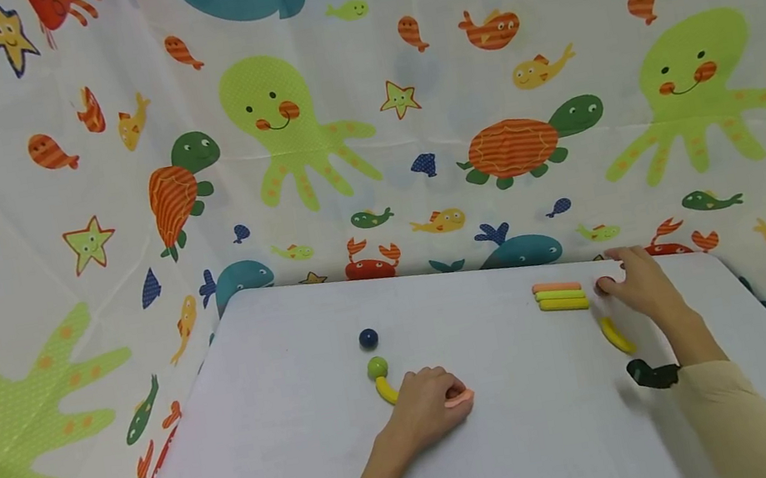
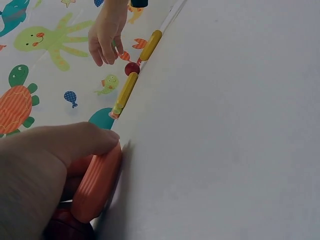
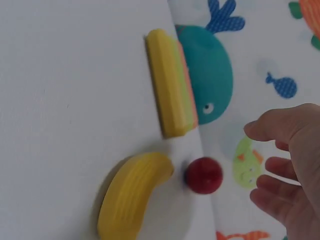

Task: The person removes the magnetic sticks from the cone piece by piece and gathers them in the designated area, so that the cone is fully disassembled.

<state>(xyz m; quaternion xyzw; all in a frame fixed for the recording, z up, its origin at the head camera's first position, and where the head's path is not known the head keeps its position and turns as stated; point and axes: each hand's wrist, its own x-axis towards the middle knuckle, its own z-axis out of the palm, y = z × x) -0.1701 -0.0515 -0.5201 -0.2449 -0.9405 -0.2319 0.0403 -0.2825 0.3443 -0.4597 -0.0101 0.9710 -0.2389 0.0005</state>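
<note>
Left hand (image 1: 427, 409) rested on white table (image 1: 300, 473), fingers curled, pinching orange clay stick (image 1: 459, 400) near table centre. Yellow curved piece (image 1: 386, 391), green ball (image 1: 377, 367), dark blue ball (image 1: 368, 339) lay just beside, at left. Right hand (image 1: 637, 285) hovered, fingers spread loosely, beside red ball (image 3: 204, 175); holding nothing. Three stacked sticks (image 1: 561, 296) and yellow banana shape (image 1: 616, 336) near.

On the white table (image 1: 300, 473), three stacked clay sticks (image 1: 561, 296) are lying near the far right corner, a curved yellow clay piece (image 1: 616, 336) nearer the front beside them, while a dark blue clay ball (image 1: 368, 339) is sitting behind a green clay ball (image 1: 377, 367) toward the middle.
</note>
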